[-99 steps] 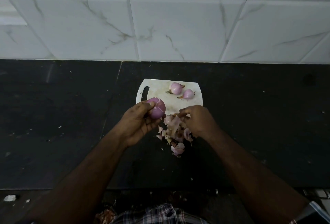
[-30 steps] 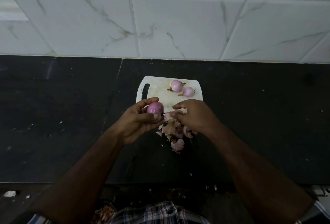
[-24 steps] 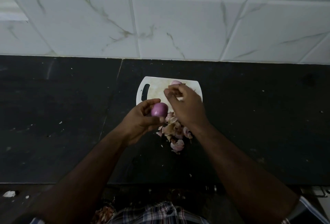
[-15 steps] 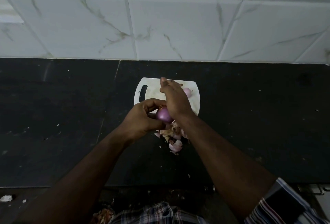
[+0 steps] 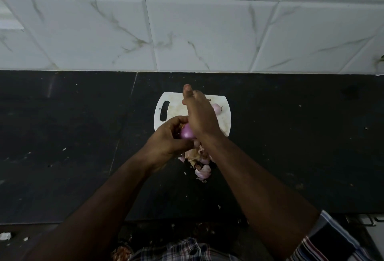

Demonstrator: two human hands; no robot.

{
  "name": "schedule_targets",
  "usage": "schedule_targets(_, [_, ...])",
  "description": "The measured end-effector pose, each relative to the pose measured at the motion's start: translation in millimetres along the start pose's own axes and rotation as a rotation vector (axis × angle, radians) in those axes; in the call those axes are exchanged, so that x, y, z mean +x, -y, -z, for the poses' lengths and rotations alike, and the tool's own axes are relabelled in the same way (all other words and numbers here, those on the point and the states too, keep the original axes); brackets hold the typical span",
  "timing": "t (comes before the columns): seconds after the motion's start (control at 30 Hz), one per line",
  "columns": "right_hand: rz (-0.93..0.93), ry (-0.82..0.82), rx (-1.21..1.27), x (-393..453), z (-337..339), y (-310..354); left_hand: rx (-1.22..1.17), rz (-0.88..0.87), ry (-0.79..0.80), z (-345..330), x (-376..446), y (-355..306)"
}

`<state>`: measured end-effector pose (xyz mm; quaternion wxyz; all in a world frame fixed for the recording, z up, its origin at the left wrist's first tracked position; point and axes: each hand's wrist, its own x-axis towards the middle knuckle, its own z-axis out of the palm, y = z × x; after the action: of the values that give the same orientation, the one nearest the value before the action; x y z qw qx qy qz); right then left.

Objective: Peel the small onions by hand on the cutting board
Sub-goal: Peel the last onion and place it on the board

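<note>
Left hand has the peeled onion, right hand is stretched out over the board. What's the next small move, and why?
Probably close the right hand on an unpeeled onion at the far side of the cutting board; it already reaches over that spot, though its fingers' contact is hidden. The left hand grips a smooth, skinless onion that likely needs setting down.

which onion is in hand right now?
The darker purple onion, held in the left hand at the board's near edge. The paler onion lies on the cutting board.

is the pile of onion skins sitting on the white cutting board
No, the onion skins lie on the dark counter just in front of the cutting board, not on it.
</note>
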<state>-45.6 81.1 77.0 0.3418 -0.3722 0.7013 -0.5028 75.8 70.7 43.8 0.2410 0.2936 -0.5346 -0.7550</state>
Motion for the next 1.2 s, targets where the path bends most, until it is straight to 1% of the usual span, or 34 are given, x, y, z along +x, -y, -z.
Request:
schedule_targets(0.1, [0.087, -0.132, 0.123, -2, 4, -4, -0.074, 0.009, 0.027, 0, -1, -1])
schedule_targets(0.2, [0.15, -0.232, 0.144, -3, 6, -8, -0.193, 0.018, 0.047, 1, -2, 7])
schedule_targets(0.3, [0.09, -0.247, 0.144, 2, 8, -10, -0.285, 0.033, 0.038, 6, -4, 12])
schedule_targets(0.4, [0.017, -0.218, 0.167, 7, 10, -8, -0.328, 0.037, 0.059, 12, -3, 13])
schedule_targets(0.5, [0.083, -0.169, 0.159, 3, 4, -1, -0.323, 0.053, 0.091, 7, 0, 9])
schedule_targets(0.6, [0.146, -0.159, 0.095, -1, -2, -1, -0.318, 0.044, 0.102, 1, 0, 3])
schedule_targets(0.7, [0.167, -0.133, 0.059, -1, 0, -7, -0.192, 0.041, 0.082, 3, -1, -4])
schedule_targets(0.8, [0.163, -0.111, 0.037, 0, 4, -16, -0.036, 0.027, 0.101, 8, -2, -8])
schedule_targets(0.93, [0.13, -0.181, -0.044, 12, 16, -26, -0.042, 0.012, 0.137, 4, -8, -9])
schedule_targets(1.03, [0.114, -0.101, 0.046, 10, 16, -20, 0.003, -0.038, 0.161, 2, -5, -9])
schedule_targets(1.1, [0.137, -0.028, 0.066, 6, 13, -16, -0.001, -0.057, 0.11, 3, 0, -12])
schedule_targets(1.17, [0.156, 0.013, 0.083, 4, 10, -16, -0.112, -0.028, -0.019, 7, 3, -12])
schedule_targets(1.2, [0.168, 0.015, 0.086, 4, 9, -16, -0.178, -0.028, -0.056, 8, 3, -11])
